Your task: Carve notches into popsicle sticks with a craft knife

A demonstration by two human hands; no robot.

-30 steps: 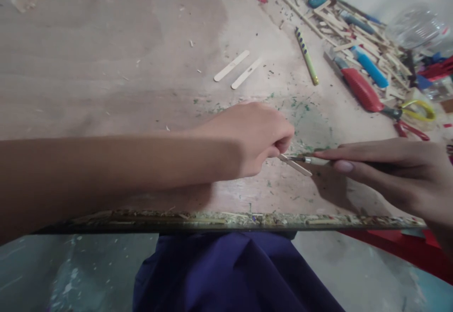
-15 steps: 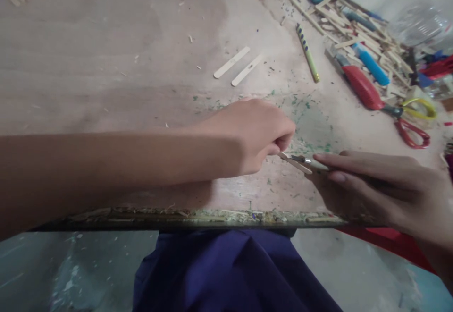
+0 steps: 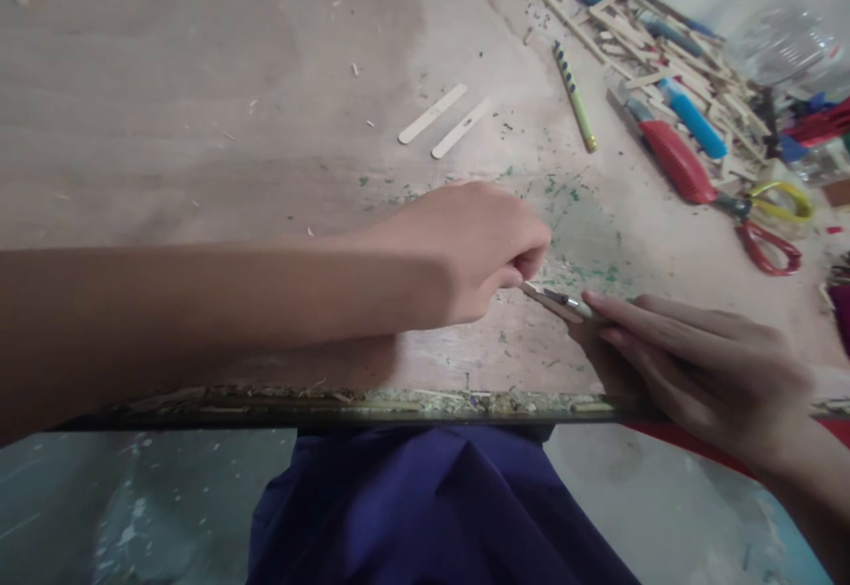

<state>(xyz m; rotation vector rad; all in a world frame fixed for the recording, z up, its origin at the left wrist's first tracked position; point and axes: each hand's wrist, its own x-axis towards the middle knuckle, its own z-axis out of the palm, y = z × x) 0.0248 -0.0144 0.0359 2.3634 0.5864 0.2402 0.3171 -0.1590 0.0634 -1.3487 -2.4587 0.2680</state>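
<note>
My left hand [image 3: 488, 253] is closed over one end of a wooden craft stick [image 3: 550, 303] and pins it near the table's front part; the held end is hidden by the fingers. In my right hand [image 3: 704, 355] is a craft knife [image 3: 576, 304], gripped like a pen, its blade lying along the stick just right of my left fingers. Whether the blade cuts in cannot be made out. Farther back, two more craft sticks lie side by side: a plain one [image 3: 433, 114] and one with a small slot [image 3: 459, 130].
A green pencil [image 3: 576, 98] lies right of the sticks. Beyond it are a red-handled tool [image 3: 677, 160], scissors [image 3: 774, 227], a blue tube [image 3: 694, 118] and a heap of wooden strips [image 3: 628, 36]. Green shavings [image 3: 564, 191] dot the wooden tabletop [image 3: 199, 125]; scraps line its front edge.
My right hand has shifted slightly left and down, bringing the knife closer along the stick toward my left fingers. The left hand keeps its hold.
</note>
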